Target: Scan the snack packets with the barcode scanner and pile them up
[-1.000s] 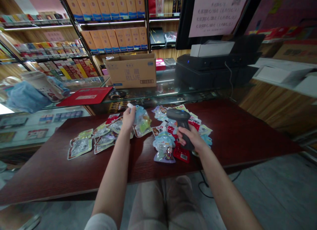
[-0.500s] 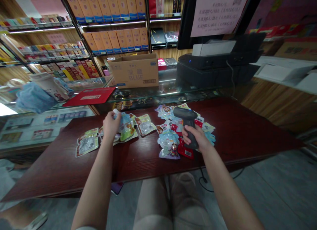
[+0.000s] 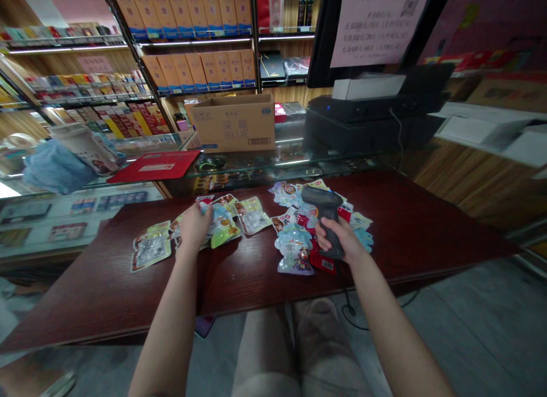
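Observation:
My right hand (image 3: 337, 237) is wrapped round the handle of a dark barcode scanner (image 3: 323, 206). The scanner is held above a loose heap of shiny snack pouches, among them a blue-and-purple pouch (image 3: 294, 249) and a red pouch (image 3: 322, 257). At the left, my left hand (image 3: 195, 223) is closed on the edge of a blue-and-green pouch (image 3: 224, 223), its fingertips partly hidden. Around that hand lie more pouches. A pale yellow-edged pouch (image 3: 253, 216) lies to its right, and a clear-and-green pouch (image 3: 151, 247) to its left.
The dark red wooden table (image 3: 239, 283) carries both heaps. Behind it, a cardboard box (image 3: 235, 123) and a red folder (image 3: 156, 165) rest on a glass counter. A black printer-like machine (image 3: 371, 121) stands at back right. A cable (image 3: 350, 311) hangs below the table.
My left hand has lowered slightly onto the left heap, and a small white-topped item at its fingertips no longer shows. The scanner stays almost where it was in my right hand.

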Tool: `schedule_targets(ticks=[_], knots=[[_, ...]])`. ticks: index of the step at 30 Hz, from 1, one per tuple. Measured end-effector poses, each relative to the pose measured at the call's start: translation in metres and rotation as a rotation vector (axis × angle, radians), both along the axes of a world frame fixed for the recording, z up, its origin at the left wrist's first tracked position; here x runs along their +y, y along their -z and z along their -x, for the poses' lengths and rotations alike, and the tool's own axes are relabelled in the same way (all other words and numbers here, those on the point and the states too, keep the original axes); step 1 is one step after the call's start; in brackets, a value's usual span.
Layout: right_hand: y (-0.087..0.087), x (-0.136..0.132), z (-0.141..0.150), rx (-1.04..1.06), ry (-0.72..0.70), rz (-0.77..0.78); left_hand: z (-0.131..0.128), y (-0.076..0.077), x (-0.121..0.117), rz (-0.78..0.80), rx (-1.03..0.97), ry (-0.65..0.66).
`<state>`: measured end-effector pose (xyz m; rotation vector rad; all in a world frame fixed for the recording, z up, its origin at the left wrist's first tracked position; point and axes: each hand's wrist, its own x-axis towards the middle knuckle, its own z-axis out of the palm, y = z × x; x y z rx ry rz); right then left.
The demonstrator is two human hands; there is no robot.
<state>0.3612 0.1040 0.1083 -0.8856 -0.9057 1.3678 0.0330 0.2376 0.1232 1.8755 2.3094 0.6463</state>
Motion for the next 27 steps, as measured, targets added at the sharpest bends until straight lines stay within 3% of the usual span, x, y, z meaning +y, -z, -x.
schedule_targets(ticks=[4, 10, 13, 18, 20, 23, 27], knots=[[-0.001, -0.001, -0.001, 0.022, 0.004, 0.009, -0.003, 0.001, -0.004, -0.041, 0.134, 0.019], [-0.001, -0.002, -0.008, 0.035, 0.025, 0.003, -0.02, -0.012, -0.019, -0.187, 0.226, 0.007], [-0.001, -0.003, -0.015, 0.036, 0.054, 0.0, -0.04, -0.018, -0.023, -0.223, 0.24, 0.137], [-0.005, -0.006, -0.029, 0.017, 0.106, -0.001, -0.095, -0.013, -0.016, -0.132, 0.138, 0.621], [-0.007, -0.008, -0.036, 0.015, 0.13, -0.006, -0.12, -0.007, -0.01, -0.073, 0.08, 0.739], [-0.009, -0.011, -0.048, 0.012, 0.152, -0.015, -0.15, 0.004, 0.002, 0.041, 0.096, 0.796], [-0.01, -0.014, -0.063, 0.015, 0.17, -0.012, -0.166, 0.021, 0.016, 0.14, 0.191, 0.713]])
